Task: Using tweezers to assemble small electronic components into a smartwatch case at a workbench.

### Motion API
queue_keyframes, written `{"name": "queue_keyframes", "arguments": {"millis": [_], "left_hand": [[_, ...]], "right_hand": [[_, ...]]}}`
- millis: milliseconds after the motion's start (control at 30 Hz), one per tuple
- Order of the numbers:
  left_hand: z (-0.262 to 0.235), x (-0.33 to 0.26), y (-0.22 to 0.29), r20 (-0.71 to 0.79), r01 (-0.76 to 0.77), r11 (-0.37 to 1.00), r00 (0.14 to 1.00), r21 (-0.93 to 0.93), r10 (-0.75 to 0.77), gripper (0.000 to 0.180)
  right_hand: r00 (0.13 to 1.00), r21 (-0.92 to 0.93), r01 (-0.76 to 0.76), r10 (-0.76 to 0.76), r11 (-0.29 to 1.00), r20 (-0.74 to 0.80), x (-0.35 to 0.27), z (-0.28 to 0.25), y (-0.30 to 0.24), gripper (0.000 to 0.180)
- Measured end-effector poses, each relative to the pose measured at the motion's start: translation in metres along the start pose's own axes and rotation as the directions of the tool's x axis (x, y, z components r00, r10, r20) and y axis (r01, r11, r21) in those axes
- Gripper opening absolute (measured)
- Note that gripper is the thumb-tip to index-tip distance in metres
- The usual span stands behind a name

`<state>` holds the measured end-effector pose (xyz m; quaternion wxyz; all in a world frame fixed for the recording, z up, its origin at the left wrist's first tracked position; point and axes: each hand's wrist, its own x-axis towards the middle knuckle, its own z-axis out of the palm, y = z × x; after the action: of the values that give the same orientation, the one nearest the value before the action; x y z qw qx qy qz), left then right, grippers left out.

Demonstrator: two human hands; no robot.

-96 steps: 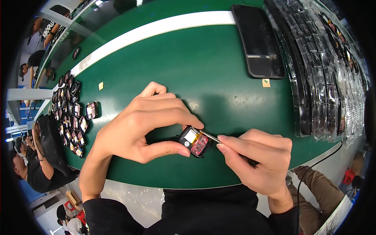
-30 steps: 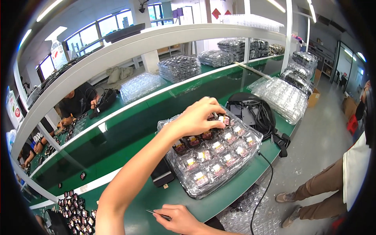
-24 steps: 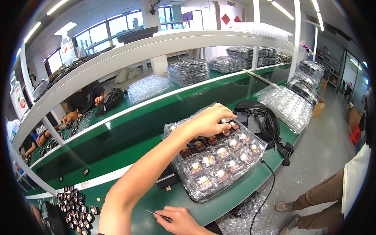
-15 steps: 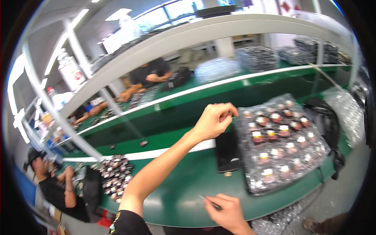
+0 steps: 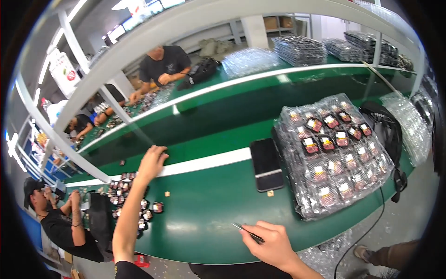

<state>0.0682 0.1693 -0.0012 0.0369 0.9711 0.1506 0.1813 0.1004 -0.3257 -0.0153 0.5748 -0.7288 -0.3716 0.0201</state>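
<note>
My right hand (image 5: 273, 244) is closed around a pair of dark tweezers (image 5: 250, 234), low over the near part of the green bench. The tweezers' tips point to the left, and nothing shows between them. My left hand (image 5: 152, 163) hovers at the white strip, its fingers loosely extended and nothing visible in them. Under and beside the left forearm lies a pile of small black parts with red-and-white faces (image 5: 144, 215). One such part (image 5: 158, 207) lies just right of the pile. A clear plastic tray (image 5: 304, 186) at the right holds rows of similar parts.
A black phone (image 5: 266, 165) lies left of the tray, with a small tan piece (image 5: 270, 193) below it. Another tan piece (image 5: 167, 194) is near the pile. A black bag (image 5: 388, 139) stands right of the tray. Co-workers sit at the left (image 5: 65, 228) and across the bench (image 5: 165, 65).
My left hand has swung from the tray's upper left corner across to the pile at the left. The right hand still holds the tweezers in about the same place. The view has shifted.
</note>
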Motion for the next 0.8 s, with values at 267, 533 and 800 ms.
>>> {"name": "queue_keyframes", "arguments": {"millis": [267,533,800], "left_hand": [[-0.031,-0.050,0.193,0.227,-0.287,0.739,0.830,-0.609,0.509,0.069],[-0.013,-0.086,0.209,0.137,-0.334,0.754,0.864,-0.566,0.485,0.090],[-0.007,-0.092,0.211,0.152,-0.274,0.832,0.909,-0.483,0.387,0.074]], "right_hand": [[0.984,0.039,-0.089,0.094,0.995,-0.153,0.005,-0.006,0.004,0.015],[0.988,-0.022,-0.110,0.107,0.994,-0.110,0.006,-0.004,0.007,0.018],[0.994,-0.060,-0.087,0.083,0.994,-0.076,0.008,-0.001,0.010,0.020]]}}
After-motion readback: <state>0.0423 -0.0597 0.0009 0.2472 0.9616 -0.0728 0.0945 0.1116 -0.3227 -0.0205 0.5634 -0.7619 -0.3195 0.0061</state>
